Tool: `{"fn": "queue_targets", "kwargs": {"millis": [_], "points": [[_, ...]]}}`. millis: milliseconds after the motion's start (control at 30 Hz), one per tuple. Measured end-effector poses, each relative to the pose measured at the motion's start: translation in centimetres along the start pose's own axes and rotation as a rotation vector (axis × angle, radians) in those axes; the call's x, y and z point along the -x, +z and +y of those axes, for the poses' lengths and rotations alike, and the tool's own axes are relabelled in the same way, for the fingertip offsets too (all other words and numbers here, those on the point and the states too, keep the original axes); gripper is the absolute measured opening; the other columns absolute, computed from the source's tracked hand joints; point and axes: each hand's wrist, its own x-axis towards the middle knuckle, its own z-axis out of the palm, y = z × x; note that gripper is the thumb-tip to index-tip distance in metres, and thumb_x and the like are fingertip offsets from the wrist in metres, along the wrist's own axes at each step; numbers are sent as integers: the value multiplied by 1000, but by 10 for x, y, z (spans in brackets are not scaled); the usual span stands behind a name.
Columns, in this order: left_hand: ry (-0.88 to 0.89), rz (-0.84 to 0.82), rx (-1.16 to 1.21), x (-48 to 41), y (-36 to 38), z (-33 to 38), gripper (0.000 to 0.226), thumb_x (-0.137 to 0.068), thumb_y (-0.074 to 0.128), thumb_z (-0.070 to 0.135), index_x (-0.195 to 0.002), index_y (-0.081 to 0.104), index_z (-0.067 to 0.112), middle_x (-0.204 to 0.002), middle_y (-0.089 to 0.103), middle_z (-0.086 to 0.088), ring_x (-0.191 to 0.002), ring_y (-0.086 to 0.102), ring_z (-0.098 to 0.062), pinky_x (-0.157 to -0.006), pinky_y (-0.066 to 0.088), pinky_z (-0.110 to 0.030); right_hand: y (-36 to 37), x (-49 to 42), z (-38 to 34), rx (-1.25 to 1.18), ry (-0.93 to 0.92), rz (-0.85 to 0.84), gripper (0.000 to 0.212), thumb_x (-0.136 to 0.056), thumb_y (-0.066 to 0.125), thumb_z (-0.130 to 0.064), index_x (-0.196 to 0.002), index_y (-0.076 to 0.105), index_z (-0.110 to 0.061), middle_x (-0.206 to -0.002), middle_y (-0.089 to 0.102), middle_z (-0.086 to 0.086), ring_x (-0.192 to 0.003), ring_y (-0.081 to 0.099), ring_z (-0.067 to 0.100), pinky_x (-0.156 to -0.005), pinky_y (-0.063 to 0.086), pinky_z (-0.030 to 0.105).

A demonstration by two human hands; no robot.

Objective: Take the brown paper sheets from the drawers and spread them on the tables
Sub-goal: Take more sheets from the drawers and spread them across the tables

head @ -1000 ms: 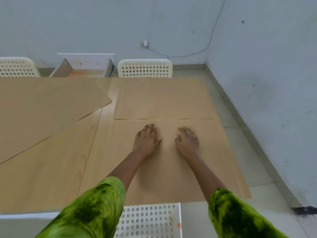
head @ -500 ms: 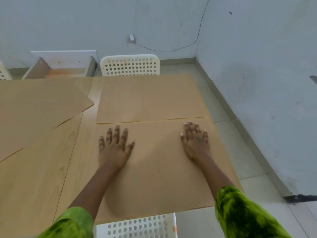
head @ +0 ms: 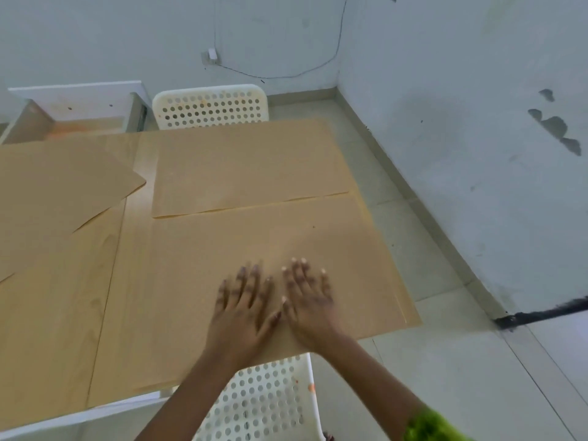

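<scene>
A large brown paper sheet (head: 203, 268) lies flat on the near right part of the wooden table (head: 54, 329). My left hand (head: 243, 310) and my right hand (head: 310, 305) rest palm-down on it, side by side near its front edge, fingers spread and blurred. A second brown sheet (head: 248, 167) lies beyond it at the table's far end. A third brown sheet (head: 54, 186) lies skewed on the left. An open white drawer (head: 76, 113) stands behind the table at the back left.
A white perforated chair (head: 210, 106) stands at the table's far side, another white chair (head: 270, 396) right below my arms. Grey walls meet in a corner at the right, with tiled floor (head: 429, 361) along the table's right edge. A cable hangs on the back wall.
My hands were spread wide apart on the near sheet half a second ago; now they have slid together and back toward its front edge. The view has shifted a little.
</scene>
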Motion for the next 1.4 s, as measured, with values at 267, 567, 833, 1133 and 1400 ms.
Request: {"fn": "queue_targets", "kwargs": {"millis": [267, 567, 833, 1133, 1400], "points": [[-203, -5, -39, 15, 4, -37, 73, -88, -1, 65, -147, 22, 29, -157, 22, -4, -145, 17, -27, -115, 12, -50, -8, 22, 39, 30, 151, -100, 83, -77, -17, -61, -149, -10, -20, -157, -17, -3, -137, -26, 11, -113, -17, 37], [-361, -8, -6, 29, -9, -73, 88, -78, -13, 71, -150, 15, 27, -158, 10, -12, -146, 7, -35, -116, 10, -49, -19, 34, 85, 48, 339, -81, 75, -85, -5, -58, -150, -5, -22, -160, -9, -2, -146, -13, 14, -117, -9, 42], [-399, -111, 97, 37, -34, -64, 69, -95, 16, 54, -150, -3, 18, -159, -8, -11, -146, -11, -31, -118, -4, -47, -35, 38, 59, -153, 360, -58, 58, -100, 20, -39, -151, 2, -16, -160, -4, -1, -147, -9, 12, -118, -8, 38], [-422, 189, 572, 96, -74, -33, 45, -99, 37, 33, -135, 47, 9, -140, 49, -10, -136, 36, -24, -107, 31, -35, -59, 65, -24, -857, 378, 67, 35, -95, 41, -13, -129, 53, -11, -132, 56, 7, -122, 52, 22, -101, 37, 32], [-644, 405, 887, 173, -98, -56, 24, -95, 45, 19, -105, 66, 13, -98, 71, -4, -76, 60, -17, -78, 48, -34, -50, 81, -120, -1134, 295, -110, 32, -93, 36, 0, -80, 59, -19, -92, 61, 4, -67, 60, 14, -66, 47, 24]]}}
